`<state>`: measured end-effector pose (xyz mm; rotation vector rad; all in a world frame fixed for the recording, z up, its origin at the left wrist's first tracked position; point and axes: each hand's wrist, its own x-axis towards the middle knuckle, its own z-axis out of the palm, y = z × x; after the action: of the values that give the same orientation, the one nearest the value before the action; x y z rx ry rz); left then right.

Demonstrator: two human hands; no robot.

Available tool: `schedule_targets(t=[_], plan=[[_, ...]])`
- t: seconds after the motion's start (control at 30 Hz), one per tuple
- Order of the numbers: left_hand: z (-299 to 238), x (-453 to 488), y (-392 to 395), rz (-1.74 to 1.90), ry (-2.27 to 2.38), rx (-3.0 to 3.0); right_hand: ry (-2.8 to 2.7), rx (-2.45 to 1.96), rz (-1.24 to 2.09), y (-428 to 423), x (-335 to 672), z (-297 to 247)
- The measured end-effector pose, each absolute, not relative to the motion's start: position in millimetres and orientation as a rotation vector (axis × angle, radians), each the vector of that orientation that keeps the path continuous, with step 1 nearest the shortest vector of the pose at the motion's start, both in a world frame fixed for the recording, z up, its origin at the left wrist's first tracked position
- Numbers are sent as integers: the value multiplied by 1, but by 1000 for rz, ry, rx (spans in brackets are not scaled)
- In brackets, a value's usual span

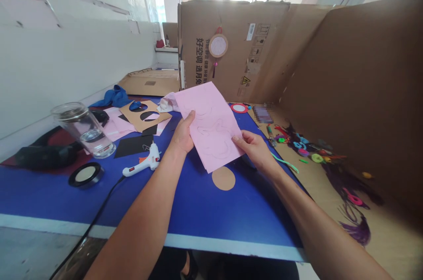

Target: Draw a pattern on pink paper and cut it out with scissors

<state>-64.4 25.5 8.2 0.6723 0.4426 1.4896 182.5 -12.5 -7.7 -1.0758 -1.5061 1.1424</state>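
Observation:
Between my two hands a pink sheet of paper [214,130] is raised above the blue table, tilted, with faint curved outlines drawn on it. It seems to be more than one layer at the lower corner. My left hand [184,134] pinches its left edge, thumb on top. At the right edge my right hand [253,145] grips it between thumb and fingers. Just below the paper a brown cardboard disc [224,178] lies flat on the table. Left of my left forearm rests a white glue gun [145,161] with a black cord.
A lidded glass jar [87,132] with water, a black round container [86,175], black card [132,146] and cut cardboard [145,115] sit left. Tall cardboard panels [238,64] stand behind and right. Tassels [358,227] and colourful small parts [302,148] lie along the right.

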Motion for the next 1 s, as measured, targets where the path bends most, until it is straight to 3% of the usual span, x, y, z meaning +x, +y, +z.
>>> schedule_targets(t=[1.0], plan=[[6, -60, 23, 1474, 422, 674, -1441, -1076, 1152, -9, 183, -15]])
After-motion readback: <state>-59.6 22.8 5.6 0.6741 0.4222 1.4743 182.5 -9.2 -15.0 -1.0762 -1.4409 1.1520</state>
